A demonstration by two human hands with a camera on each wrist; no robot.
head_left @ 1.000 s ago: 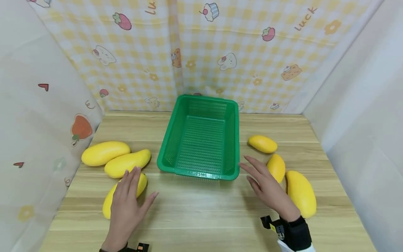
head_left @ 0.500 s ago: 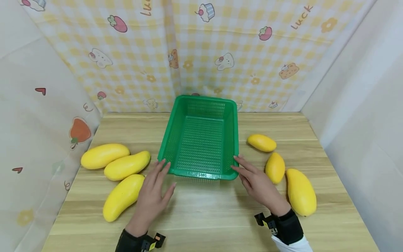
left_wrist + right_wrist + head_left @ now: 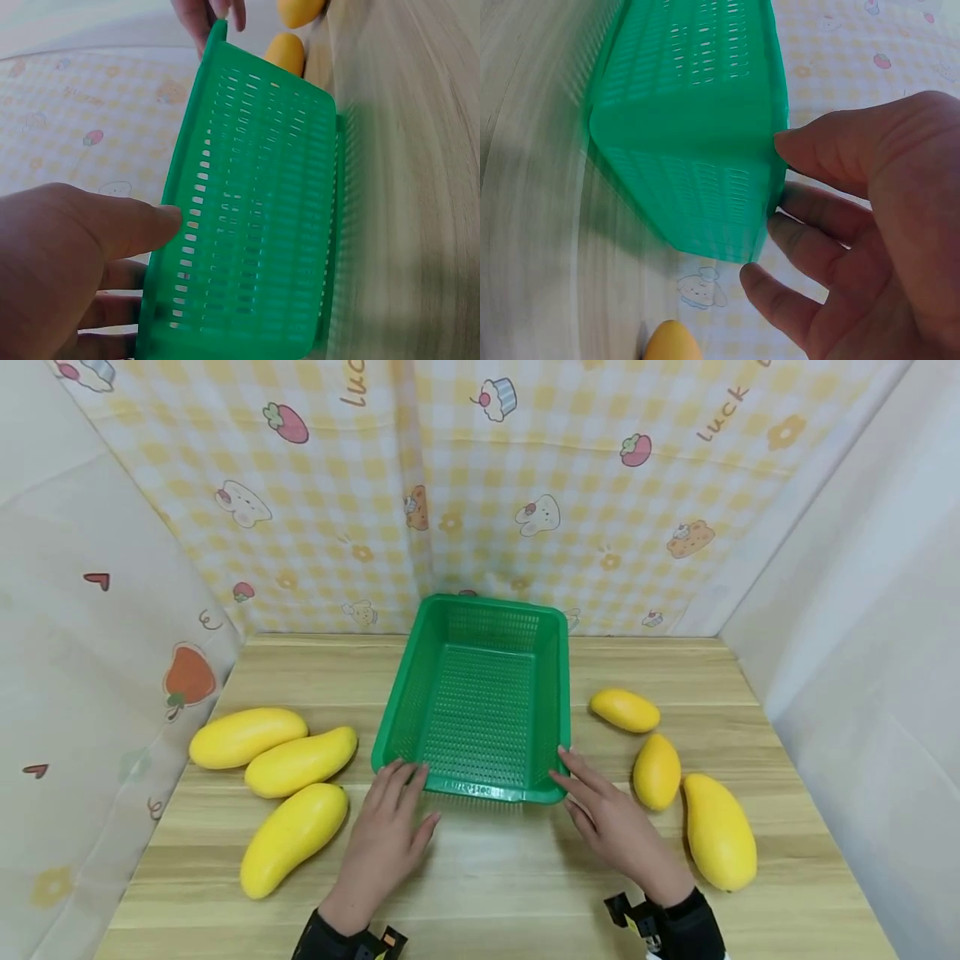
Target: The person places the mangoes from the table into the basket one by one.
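Note:
A green plastic basket (image 3: 480,718) with perforated walls stands in the middle of the wooden table, with nothing in it. My left hand (image 3: 386,843) is at its near left corner, fingertips over the near rim. In the left wrist view the left thumb (image 3: 142,225) lies along the outer side of that rim, with the other fingers partly hidden behind it. At the near right corner, my right hand (image 3: 618,831) spreads loosely, its fingertips right at the rim. The right wrist view has the right thumb (image 3: 817,146) against the rim's edge.
Left of the basket lie three long yellow mangoes (image 3: 296,831). To its right are three more mangoes (image 3: 722,833), small to large, close to my right forearm. A checked curtain (image 3: 495,485) hangs behind the table (image 3: 495,893), with white cloth (image 3: 862,635) at both sides.
My left hand has moved right, from above the nearest left mango to the basket's near rim. My right hand has shifted slightly left onto the basket's corner. The basket and mangoes stay put.

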